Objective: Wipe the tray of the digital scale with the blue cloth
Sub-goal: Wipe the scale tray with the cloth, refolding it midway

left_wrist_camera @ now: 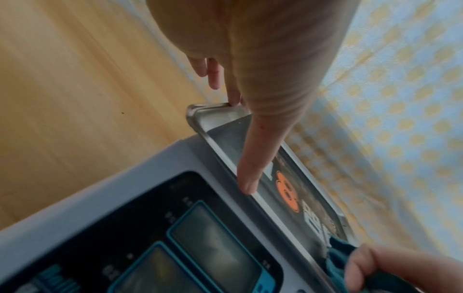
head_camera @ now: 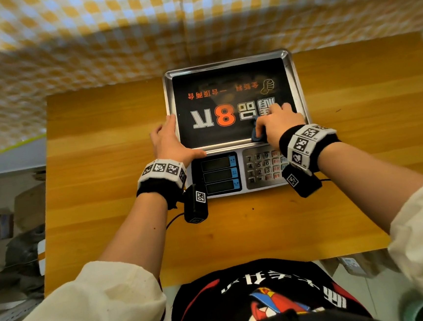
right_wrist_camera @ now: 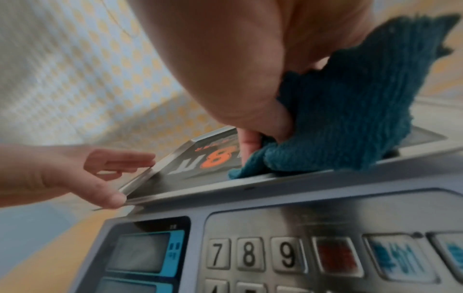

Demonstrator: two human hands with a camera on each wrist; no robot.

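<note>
The digital scale (head_camera: pixel 222 174) stands at the back of the wooden table, and its steel tray (head_camera: pixel 224 61) carries a black sticker with an orange 8. My right hand (head_camera: pixel 278 121) grips the bunched blue cloth (head_camera: pixel 257 136) and presses it on the tray's near right part. The right wrist view shows the cloth (right_wrist_camera: pixel 350 119) pinched under the thumb and fingers of my right hand (right_wrist_camera: pixel 238 69), touching the tray's near rim (right_wrist_camera: pixel 190 190). My left hand (head_camera: pixel 170 141) braces the near left corner, fingers straight along the left rim and thumb (left_wrist_camera: pixel 250 178) on the near rim (left_wrist_camera: pixel 200 126).
The scale's displays (head_camera: pixel 220 175) and keypad (head_camera: pixel 265 168) face me below the tray. A yellow-and-white checked cloth (head_camera: pixel 92 42) hangs behind the table (head_camera: pixel 104 169). Boxes and dark bags (head_camera: pixel 19 228) lie on the floor at the left. Bare wood lies on both sides of the scale.
</note>
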